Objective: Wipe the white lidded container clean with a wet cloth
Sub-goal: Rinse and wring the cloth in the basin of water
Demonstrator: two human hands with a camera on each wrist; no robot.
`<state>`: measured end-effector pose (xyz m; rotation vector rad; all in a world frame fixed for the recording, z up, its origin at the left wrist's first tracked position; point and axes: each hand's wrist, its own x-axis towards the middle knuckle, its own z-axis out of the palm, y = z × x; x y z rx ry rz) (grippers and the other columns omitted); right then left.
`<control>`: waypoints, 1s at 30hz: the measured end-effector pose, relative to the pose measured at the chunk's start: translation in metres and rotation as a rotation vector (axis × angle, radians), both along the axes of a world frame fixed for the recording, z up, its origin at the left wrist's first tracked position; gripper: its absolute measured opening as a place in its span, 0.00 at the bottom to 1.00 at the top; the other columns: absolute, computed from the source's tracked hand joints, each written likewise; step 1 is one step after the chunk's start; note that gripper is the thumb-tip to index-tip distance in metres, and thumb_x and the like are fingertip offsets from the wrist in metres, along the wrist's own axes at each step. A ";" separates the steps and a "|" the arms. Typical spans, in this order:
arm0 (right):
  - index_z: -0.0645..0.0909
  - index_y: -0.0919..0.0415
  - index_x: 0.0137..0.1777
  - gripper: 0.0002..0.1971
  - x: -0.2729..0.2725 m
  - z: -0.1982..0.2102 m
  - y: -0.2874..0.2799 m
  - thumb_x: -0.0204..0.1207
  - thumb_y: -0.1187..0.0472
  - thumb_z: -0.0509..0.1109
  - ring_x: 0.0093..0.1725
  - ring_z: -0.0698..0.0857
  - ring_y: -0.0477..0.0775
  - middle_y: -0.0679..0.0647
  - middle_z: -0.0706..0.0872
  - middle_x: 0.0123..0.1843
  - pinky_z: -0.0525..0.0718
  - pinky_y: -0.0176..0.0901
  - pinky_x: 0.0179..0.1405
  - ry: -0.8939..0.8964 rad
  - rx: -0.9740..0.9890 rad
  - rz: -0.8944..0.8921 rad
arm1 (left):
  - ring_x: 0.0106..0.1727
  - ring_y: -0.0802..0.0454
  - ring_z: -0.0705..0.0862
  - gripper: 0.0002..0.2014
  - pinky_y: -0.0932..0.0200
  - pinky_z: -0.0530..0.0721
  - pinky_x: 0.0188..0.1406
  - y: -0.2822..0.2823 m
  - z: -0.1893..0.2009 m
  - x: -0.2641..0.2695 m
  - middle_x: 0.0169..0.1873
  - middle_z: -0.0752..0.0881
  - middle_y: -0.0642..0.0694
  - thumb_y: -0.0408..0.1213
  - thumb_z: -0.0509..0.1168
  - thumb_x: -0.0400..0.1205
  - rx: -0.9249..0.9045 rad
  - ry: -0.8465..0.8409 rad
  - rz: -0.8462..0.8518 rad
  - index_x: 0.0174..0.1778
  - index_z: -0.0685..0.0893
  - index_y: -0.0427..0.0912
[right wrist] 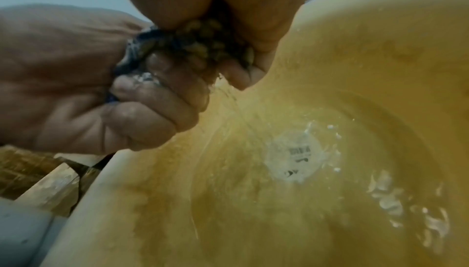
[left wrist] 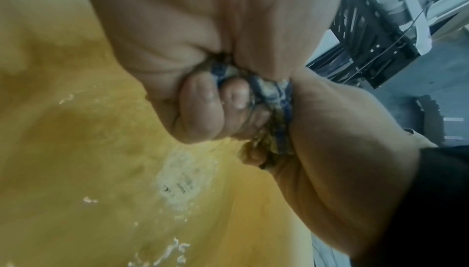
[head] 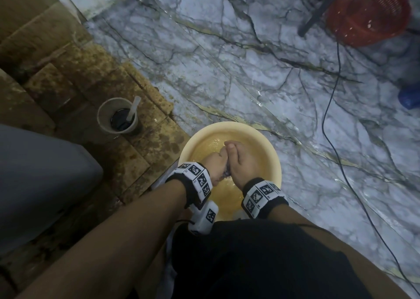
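Your L hand [head: 216, 164] & R hand [head: 242, 162], pressed together, both grip the wet cloth [left wrist: 269, 95] above the yellow basin [head: 276, 162], water dripping; cup [head: 118, 115] at 10 o'clock.

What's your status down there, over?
Both hands, left and right, wringing the cloth over the basin. White lidded container not in view. Nothing in the way.
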<state>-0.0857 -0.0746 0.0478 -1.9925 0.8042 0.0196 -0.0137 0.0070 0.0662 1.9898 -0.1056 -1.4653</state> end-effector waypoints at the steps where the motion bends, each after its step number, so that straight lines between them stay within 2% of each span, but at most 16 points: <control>1: 0.82 0.57 0.59 0.18 0.002 0.002 0.000 0.87 0.51 0.53 0.51 0.84 0.54 0.55 0.87 0.50 0.82 0.51 0.54 0.017 0.002 -0.013 | 0.28 0.48 0.75 0.12 0.58 0.75 0.29 -0.001 -0.001 0.001 0.30 0.75 0.44 0.41 0.51 0.89 0.009 -0.009 -0.004 0.45 0.74 0.42; 3: 0.82 0.60 0.53 0.17 0.005 0.002 -0.002 0.87 0.52 0.54 0.43 0.85 0.57 0.56 0.87 0.42 0.83 0.50 0.45 0.061 0.014 -0.039 | 0.30 0.47 0.74 0.19 0.61 0.71 0.28 -0.002 0.004 0.002 0.33 0.77 0.43 0.44 0.44 0.90 0.008 -0.035 -0.034 0.51 0.78 0.39; 4: 0.82 0.61 0.49 0.18 0.007 0.000 -0.003 0.87 0.52 0.54 0.41 0.84 0.58 0.57 0.86 0.39 0.83 0.50 0.42 0.079 0.035 -0.050 | 0.33 0.46 0.74 0.21 0.60 0.69 0.27 -0.003 0.005 0.002 0.36 0.78 0.41 0.43 0.44 0.91 0.017 -0.042 -0.026 0.61 0.78 0.32; 7: 0.79 0.64 0.42 0.19 0.014 -0.002 -0.007 0.86 0.53 0.54 0.31 0.80 0.55 0.54 0.81 0.31 0.81 0.45 0.31 0.162 0.114 -0.066 | 0.43 0.40 0.82 0.21 0.57 0.72 0.29 -0.005 0.007 0.002 0.52 0.83 0.31 0.32 0.52 0.88 0.025 -0.152 -0.047 0.76 0.61 0.28; 9: 0.78 0.65 0.40 0.19 0.016 0.002 -0.008 0.86 0.53 0.54 0.22 0.73 0.53 0.54 0.74 0.25 0.70 0.37 0.18 0.228 0.262 -0.115 | 0.45 0.41 0.79 0.19 0.59 0.70 0.32 -0.005 0.001 0.002 0.53 0.83 0.32 0.34 0.52 0.88 0.030 -0.197 -0.093 0.73 0.67 0.28; 11: 0.76 0.64 0.36 0.20 0.016 0.007 -0.010 0.86 0.53 0.54 0.18 0.70 0.52 0.56 0.72 0.22 0.67 0.34 0.17 0.291 0.371 -0.161 | 0.46 0.47 0.74 0.19 0.59 0.69 0.34 -0.005 0.001 0.003 0.40 0.80 0.40 0.41 0.46 0.90 0.032 -0.209 -0.126 0.58 0.79 0.33; 14: 0.73 0.56 0.34 0.16 0.018 0.012 -0.015 0.85 0.58 0.58 0.19 0.74 0.49 0.53 0.76 0.25 0.70 0.35 0.19 0.428 0.397 -0.122 | 0.39 0.45 0.75 0.23 0.57 0.70 0.39 -0.005 0.001 -0.001 0.28 0.73 0.47 0.44 0.41 0.90 0.061 -0.238 -0.168 0.40 0.75 0.37; 16: 0.75 0.61 0.35 0.16 0.019 0.013 -0.016 0.84 0.58 0.59 0.14 0.70 0.50 0.56 0.75 0.22 0.65 0.34 0.17 0.449 0.515 -0.164 | 0.35 0.42 0.77 0.25 0.53 0.72 0.35 -0.005 0.005 0.000 0.30 0.79 0.39 0.44 0.40 0.90 0.043 -0.198 -0.134 0.39 0.76 0.35; 17: 0.77 0.63 0.36 0.18 0.019 0.014 -0.014 0.84 0.54 0.60 0.14 0.70 0.51 0.58 0.77 0.22 0.65 0.35 0.17 0.398 0.558 -0.221 | 0.35 0.42 0.78 0.23 0.53 0.73 0.34 -0.006 0.006 0.001 0.34 0.82 0.35 0.42 0.41 0.90 0.041 -0.159 -0.112 0.47 0.77 0.33; 19: 0.84 0.63 0.48 0.20 0.014 0.009 -0.012 0.86 0.49 0.57 0.20 0.78 0.52 0.60 0.85 0.31 0.73 0.38 0.19 0.229 0.478 -0.238 | 0.33 0.41 0.79 0.17 0.55 0.74 0.28 -0.007 0.011 0.006 0.40 0.84 0.33 0.37 0.44 0.90 0.059 -0.094 -0.048 0.63 0.72 0.30; 20: 0.84 0.60 0.58 0.20 0.011 0.007 -0.010 0.87 0.48 0.55 0.28 0.83 0.51 0.60 0.88 0.41 0.78 0.39 0.26 0.148 0.375 -0.198 | 0.33 0.40 0.79 0.16 0.55 0.75 0.28 -0.007 0.012 0.009 0.40 0.84 0.33 0.36 0.45 0.90 0.066 -0.066 -0.034 0.64 0.71 0.31; 21: 0.81 0.58 0.67 0.20 0.007 0.006 -0.009 0.87 0.49 0.54 0.41 0.84 0.49 0.57 0.86 0.53 0.80 0.36 0.39 0.071 0.254 -0.145 | 0.31 0.40 0.79 0.17 0.54 0.75 0.28 -0.008 0.012 0.011 0.37 0.82 0.33 0.38 0.44 0.90 0.060 -0.009 -0.007 0.59 0.74 0.32; 22: 0.76 0.57 0.73 0.21 0.003 0.006 -0.008 0.88 0.50 0.53 0.53 0.80 0.45 0.52 0.81 0.62 0.75 0.28 0.52 0.005 0.138 -0.091 | 0.27 0.42 0.75 0.20 0.55 0.72 0.26 -0.009 0.011 0.013 0.31 0.79 0.36 0.43 0.43 0.90 0.036 0.043 0.027 0.49 0.76 0.34; 23: 0.72 0.58 0.77 0.23 0.000 0.007 -0.007 0.87 0.50 0.52 0.60 0.75 0.42 0.50 0.75 0.66 0.67 0.18 0.57 -0.050 0.046 -0.034 | 0.22 0.46 0.70 0.24 0.58 0.68 0.24 -0.009 0.012 0.014 0.26 0.75 0.40 0.47 0.42 0.89 0.032 0.098 0.096 0.39 0.74 0.36; 26: 0.67 0.61 0.80 0.27 -0.005 0.011 -0.003 0.85 0.49 0.49 0.63 0.70 0.38 0.51 0.72 0.68 0.58 0.11 0.59 -0.128 -0.117 0.108 | 0.17 0.49 0.67 0.21 0.61 0.64 0.18 -0.011 0.021 0.012 0.23 0.68 0.46 0.44 0.46 0.88 -0.009 0.195 0.195 0.30 0.67 0.43; 30: 0.73 0.60 0.77 0.32 -0.001 0.015 -0.006 0.83 0.44 0.43 0.56 0.75 0.45 0.56 0.80 0.59 0.65 0.26 0.55 -0.108 -0.184 0.136 | 0.19 0.53 0.61 0.21 0.62 0.58 0.21 -0.013 0.031 0.009 0.20 0.64 0.46 0.41 0.47 0.87 -0.030 0.206 0.107 0.27 0.64 0.42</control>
